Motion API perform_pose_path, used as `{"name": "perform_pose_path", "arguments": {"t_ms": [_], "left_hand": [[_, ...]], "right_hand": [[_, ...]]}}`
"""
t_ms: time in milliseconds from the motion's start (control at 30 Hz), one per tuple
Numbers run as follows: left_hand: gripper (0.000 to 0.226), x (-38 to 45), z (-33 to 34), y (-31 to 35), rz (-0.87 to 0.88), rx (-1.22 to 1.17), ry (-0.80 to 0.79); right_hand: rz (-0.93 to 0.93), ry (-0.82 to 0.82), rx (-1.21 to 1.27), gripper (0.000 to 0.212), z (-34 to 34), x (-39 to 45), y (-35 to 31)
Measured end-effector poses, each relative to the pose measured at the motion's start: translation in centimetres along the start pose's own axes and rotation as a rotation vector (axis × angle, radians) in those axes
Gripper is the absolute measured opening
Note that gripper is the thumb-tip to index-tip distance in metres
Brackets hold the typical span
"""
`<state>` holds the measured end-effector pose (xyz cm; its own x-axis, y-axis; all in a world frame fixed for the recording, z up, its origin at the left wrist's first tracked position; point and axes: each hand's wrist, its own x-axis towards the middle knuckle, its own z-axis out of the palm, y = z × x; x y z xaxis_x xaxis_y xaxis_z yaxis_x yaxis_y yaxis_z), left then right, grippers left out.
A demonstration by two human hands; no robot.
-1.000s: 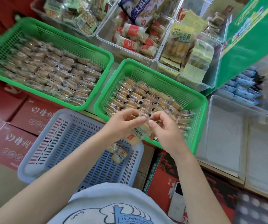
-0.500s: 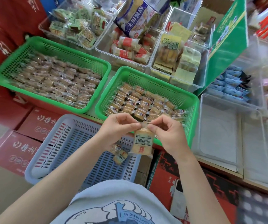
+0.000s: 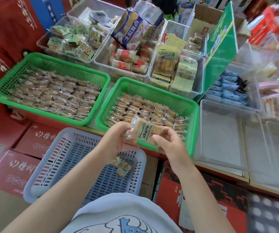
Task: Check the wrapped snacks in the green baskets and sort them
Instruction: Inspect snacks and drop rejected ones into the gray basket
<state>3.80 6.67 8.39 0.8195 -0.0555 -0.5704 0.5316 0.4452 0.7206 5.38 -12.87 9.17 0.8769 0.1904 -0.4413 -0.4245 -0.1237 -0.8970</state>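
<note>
Both hands hold one wrapped snack (image 3: 143, 132) above the near rim of the right green basket (image 3: 190, 132). Left hand (image 3: 117, 140) pinches its left edge; right hand (image 3: 170, 143) curls fingers round its right end. More snacks fill that basket and the left green basket (image 3: 101, 91). Two packets (image 3: 121, 165) lie at the blue basket's (image 3: 51, 165) far right corner.

1. A low wood-edged shelf (image 3: 222, 173) carries two green perforated plastic baskets (image 3: 100, 78) side by side.
2. Clear plastic bins (image 3: 201, 78) stand behind and right.
3. Red printed cardboard cartons (image 3: 14, 167) underlie the pale blue slotted basket (image 3: 39, 175).
</note>
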Motion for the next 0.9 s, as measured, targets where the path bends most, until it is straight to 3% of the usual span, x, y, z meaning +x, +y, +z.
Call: {"name": "perform_pose_path", "arguments": {"t_ms": [100,267,400,500,633,733,900], "left_hand": [[0.034,-0.4,-0.6,-0.6,-0.008,0.217,-0.178],[0.043,-0.5,-1.5,-1.2,0.043,0.155,-0.084],[0.047,-0.6,-2.2,-1.8,0.093,0.156,-0.041],[0.056,-0.8,-2.2,-1.8,0.092,0.135,-0.024],[0.047,-0.7,-2.4,-1.6,0.100,0.112,-0.055],[0.060,-0.5,-2.9,-1.3,0.065,0.152,-0.095],[0.055,-0.1,-2.9,-0.4,0.066,0.578,-0.175]], "right_hand": [[-0.048,-0.132,-0.061,0.024,0.2,0.0,-0.3],[-0.053,-0.014,0.085,0.017,1.6,0.1,-0.8],[-0.128,0.094,-0.097,0.010,2.0,0.5,-0.3],[-0.170,0.080,-0.130,0.006,2.0,0.7,-0.8],[-0.189,0.021,-0.076,0.006,1.7,0.7,-1.3],[-0.178,0.038,-0.063,0.006,1.6,1.1,-1.2],[-0.409,0.089,-0.494,0.014,2.1,1.2,-0.7]]}}
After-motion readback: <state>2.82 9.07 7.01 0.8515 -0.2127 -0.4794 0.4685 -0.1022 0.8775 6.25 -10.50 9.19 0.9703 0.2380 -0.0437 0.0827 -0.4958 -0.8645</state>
